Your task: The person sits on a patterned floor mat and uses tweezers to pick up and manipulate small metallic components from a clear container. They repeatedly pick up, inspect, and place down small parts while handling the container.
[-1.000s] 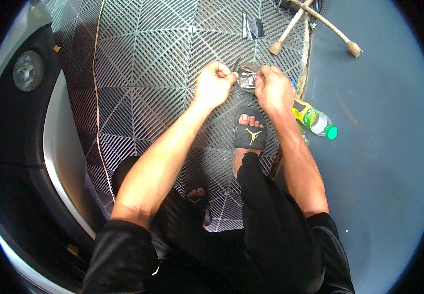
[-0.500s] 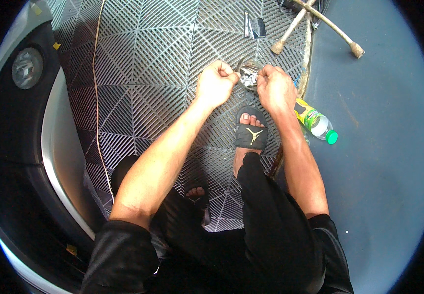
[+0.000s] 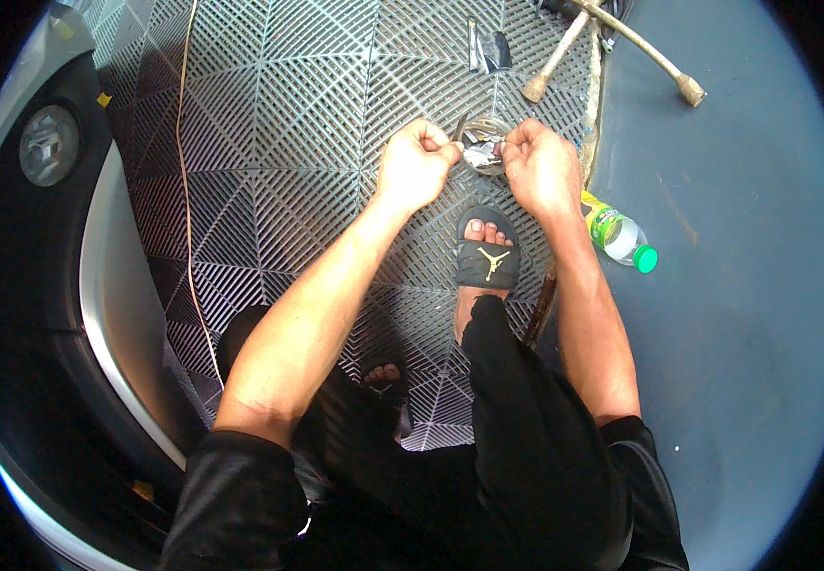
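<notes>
A round, clear-looking dish [image 3: 484, 172] sits on the floor ahead of my foot, holding several small silvery pieces [image 3: 481, 150]. At its left side my left hand [image 3: 416, 164] is closed, thumb and forefinger pinching a narrow dark strip [image 3: 459, 129] that sticks up beside the rim. My right hand [image 3: 541, 169] is over the dish's right rim with fingers pinched together; whatever lies between those fingertips is too small to make out.
A car bumper [image 3: 31, 257] with a round lamp [image 3: 49, 146] curves along the left, beside a thin cord [image 3: 185, 190]. A rusty cross wrench [image 3: 655, 59] lies at the upper right. Near my right forearm is a green-capped plastic bottle [image 3: 618, 234]. Black-and-silver scraps [image 3: 490, 51] lie on the grated floor [image 3: 307, 124].
My right fingers have shifted slightly right and now bend in over the dish's rim. The silvery pieces inside look rearranged. My left hand keeps its pinch almost in place.
</notes>
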Tool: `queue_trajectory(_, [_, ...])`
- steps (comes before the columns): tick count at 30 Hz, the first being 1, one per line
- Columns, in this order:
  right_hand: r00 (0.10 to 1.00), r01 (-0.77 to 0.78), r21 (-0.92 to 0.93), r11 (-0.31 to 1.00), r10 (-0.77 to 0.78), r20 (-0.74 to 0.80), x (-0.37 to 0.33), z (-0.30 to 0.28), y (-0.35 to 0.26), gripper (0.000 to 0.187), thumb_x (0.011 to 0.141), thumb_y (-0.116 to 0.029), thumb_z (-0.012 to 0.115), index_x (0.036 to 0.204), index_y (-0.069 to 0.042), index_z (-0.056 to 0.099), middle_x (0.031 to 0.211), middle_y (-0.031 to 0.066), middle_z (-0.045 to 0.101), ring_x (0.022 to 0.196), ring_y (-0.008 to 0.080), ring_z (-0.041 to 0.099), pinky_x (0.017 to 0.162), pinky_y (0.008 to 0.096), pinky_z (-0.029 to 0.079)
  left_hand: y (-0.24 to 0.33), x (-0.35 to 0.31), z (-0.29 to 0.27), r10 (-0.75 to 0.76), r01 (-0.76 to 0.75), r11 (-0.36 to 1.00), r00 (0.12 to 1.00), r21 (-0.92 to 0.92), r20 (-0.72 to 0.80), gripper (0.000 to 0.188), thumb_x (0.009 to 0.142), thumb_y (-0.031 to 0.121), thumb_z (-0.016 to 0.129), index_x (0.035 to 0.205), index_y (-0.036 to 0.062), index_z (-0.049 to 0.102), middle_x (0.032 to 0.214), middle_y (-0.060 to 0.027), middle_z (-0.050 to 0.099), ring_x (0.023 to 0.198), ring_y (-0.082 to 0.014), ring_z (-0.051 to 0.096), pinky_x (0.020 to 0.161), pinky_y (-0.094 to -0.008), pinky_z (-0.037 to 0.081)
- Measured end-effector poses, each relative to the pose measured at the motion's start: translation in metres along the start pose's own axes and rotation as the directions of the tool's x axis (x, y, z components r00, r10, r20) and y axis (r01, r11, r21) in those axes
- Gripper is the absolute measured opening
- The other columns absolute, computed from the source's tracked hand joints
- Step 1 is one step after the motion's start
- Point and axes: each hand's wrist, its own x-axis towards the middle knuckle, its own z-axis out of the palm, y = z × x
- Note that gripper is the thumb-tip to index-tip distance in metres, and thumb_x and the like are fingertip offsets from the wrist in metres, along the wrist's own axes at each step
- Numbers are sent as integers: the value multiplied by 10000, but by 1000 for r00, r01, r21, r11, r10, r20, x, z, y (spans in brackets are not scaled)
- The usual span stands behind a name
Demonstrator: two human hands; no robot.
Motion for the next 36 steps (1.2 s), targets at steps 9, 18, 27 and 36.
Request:
queue_trajectory(9, [992,123,-182,976,-122,16,-4,14,-5,141,892,-202,635,928,-95,719,972,169,736,929,393,711,836,517,549,-2,0,0,19,-19,999,1000,-30,9,187,831,162,813,826,51,663,727,-9,665,636,-83,576,611,-272,493])
queue_trajectory(18, [997,27,-54,998,-23,78,2,-9,-5,153,889,-214,640,939,-121,751,928,194,743,917,387,726,825,501,564,-7,1,2,26,-26,999,1000,-28,-2,188,832,155,813,832,48,659,729,-6,659,649,-93,579,625,-271,496])
queue_trajectory(27, [1000,9,-16,1000,-8,27,-4,-4,-4,147,870,-231,689,932,-113,751,875,198,734,887,389,716,820,483,552,-5,1,-14,65,-66,997,998,-51,-19,182,850,123,809,834,43,645,739,11,636,647,-73,538,617,-248,466])
queue_trajectory(36, [990,-68,291,954,101,-99,-2,-23,-2,203,846,-239,677,909,-58,744,788,190,730,789,349,729,780,453,570,42,-5,-22,274,-297,890,955,345,115,169,857,170,789,869,48,672,761,-23,658,684,-120,592,656,-284,488])
